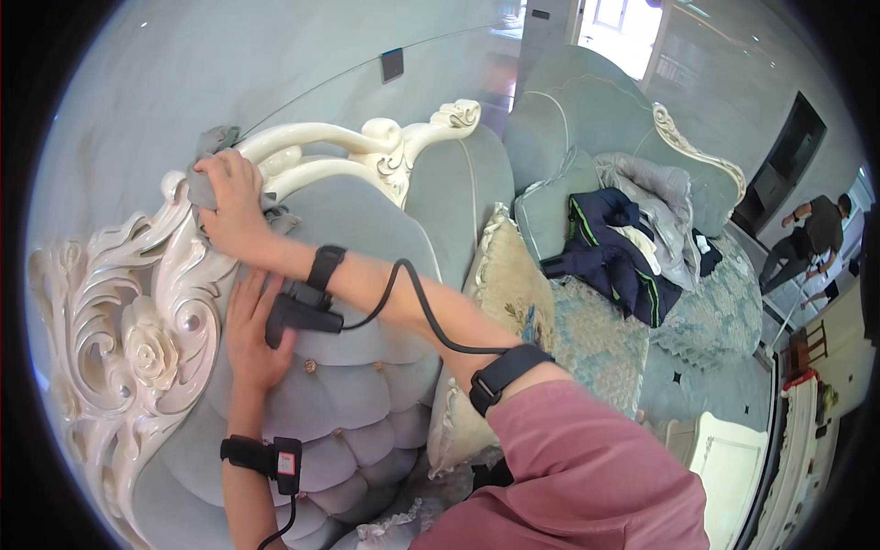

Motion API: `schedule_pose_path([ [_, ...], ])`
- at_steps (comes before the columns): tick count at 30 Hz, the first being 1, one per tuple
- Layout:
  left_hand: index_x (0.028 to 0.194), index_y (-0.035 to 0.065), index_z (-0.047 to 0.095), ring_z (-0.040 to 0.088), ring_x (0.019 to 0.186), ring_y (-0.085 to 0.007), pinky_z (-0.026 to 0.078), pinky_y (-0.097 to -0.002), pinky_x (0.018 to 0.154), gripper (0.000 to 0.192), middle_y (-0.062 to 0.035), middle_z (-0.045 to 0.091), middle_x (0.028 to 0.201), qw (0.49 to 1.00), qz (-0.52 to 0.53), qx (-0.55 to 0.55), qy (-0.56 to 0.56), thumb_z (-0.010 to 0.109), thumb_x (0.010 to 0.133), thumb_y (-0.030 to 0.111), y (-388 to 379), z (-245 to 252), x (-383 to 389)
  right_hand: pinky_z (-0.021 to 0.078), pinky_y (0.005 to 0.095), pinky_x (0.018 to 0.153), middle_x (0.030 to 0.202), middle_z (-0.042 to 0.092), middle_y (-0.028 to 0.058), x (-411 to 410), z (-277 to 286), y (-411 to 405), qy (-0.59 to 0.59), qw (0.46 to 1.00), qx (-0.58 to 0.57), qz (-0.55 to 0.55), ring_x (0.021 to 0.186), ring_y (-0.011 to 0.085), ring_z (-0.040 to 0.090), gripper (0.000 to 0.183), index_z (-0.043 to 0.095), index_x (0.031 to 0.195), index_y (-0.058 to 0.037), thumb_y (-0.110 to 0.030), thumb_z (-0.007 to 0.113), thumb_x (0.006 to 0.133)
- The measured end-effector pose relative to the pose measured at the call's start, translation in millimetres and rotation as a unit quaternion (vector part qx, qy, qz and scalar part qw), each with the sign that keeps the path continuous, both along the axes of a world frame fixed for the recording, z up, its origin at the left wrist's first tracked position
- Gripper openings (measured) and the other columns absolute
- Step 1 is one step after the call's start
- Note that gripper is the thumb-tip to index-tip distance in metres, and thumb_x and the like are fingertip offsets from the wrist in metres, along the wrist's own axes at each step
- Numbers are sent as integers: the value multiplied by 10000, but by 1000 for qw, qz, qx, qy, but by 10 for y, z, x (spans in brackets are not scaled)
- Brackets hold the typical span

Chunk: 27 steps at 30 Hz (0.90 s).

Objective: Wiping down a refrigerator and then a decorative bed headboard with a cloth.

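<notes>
My right hand presses a bunched grey cloth against the carved, glossy cream frame on top of a sofa back. Parts of the cloth stick out above and below the fingers. My left hand lies flat on the tufted grey-blue backrest, below the right forearm, its fingers pointing up and partly hidden by a black device strapped at the right wrist. To the left of both hands is the frame's openwork with a carved rose.
Beige cushion leans right of the backrest. A second sofa holds a dark jacket and a grey quilted garment. At far right a person bends over, holding a long pole. A black cable runs along my right arm.
</notes>
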<state>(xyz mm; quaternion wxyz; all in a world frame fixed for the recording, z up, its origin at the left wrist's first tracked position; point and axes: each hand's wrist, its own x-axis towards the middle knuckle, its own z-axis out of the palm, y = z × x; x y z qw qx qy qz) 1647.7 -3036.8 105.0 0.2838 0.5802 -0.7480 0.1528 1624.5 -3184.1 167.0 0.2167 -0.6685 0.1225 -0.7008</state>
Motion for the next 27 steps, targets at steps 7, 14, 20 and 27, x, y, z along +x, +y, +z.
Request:
schedule_pose_path([
  [7,1281,91,502,384,1281,-323,265,-455,1078,590,-124,438,1369,1000,-4,-5,-12,597,699,89,-30,14,-116,265,436,944,1034,468,129,-384,98,-685,57,992,55,-96,1061,323,435,425,500,1066,-88,-79,663,674],
  [14,1310,159,489,389,1263,-324,302,-446,1028,600,-120,414,1385,994,90,-29,-61,632,727,162,75,-6,-106,267,505,921,1064,518,152,-225,102,-672,137,973,62,-174,1080,311,456,394,516,1107,-82,-227,567,745],
  [20,1318,149,464,339,1316,-274,250,-508,1068,572,-107,374,1414,970,183,-1,-160,590,762,190,940,13,177,297,545,932,1165,512,150,-283,-20,-829,194,965,21,-174,1132,323,459,453,469,1190,-92,-321,533,805],
  [27,1370,70,369,219,1376,-290,208,-521,1084,653,-63,274,1480,922,365,8,-130,556,747,131,1961,246,847,319,515,927,1154,496,148,-305,61,-750,167,973,46,-154,1127,326,455,425,474,1182,-135,-223,593,784],
])
